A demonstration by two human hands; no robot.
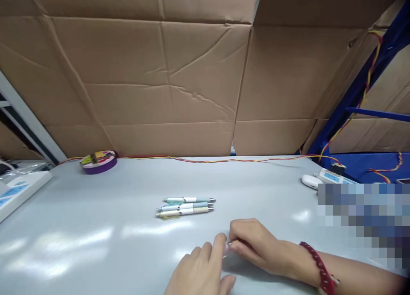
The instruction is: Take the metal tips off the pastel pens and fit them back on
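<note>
My left hand (200, 267) and my right hand (261, 248) meet low over the table, with a small, slim pale pink and silver piece (226, 246) between them. Most of that piece is hidden by my fingers, so its kind cannot be made out. My right hand is closed, thumb and bent fingers pinching one end. My left hand is curled around the other end, its index finger against the piece and its thumb lower down. Just beyond my hands lie several pens (185, 209) side by side, white with pastel blue and yellow parts and silver tips.
A roll of tape (99, 162) with a purple side lies at the back left. Power strips stand at the left edge (24, 192) and back right (335, 175). Red and yellow wires (205, 161) run along the back edge, before a cardboard wall (198, 73). A blurred patch covers the right.
</note>
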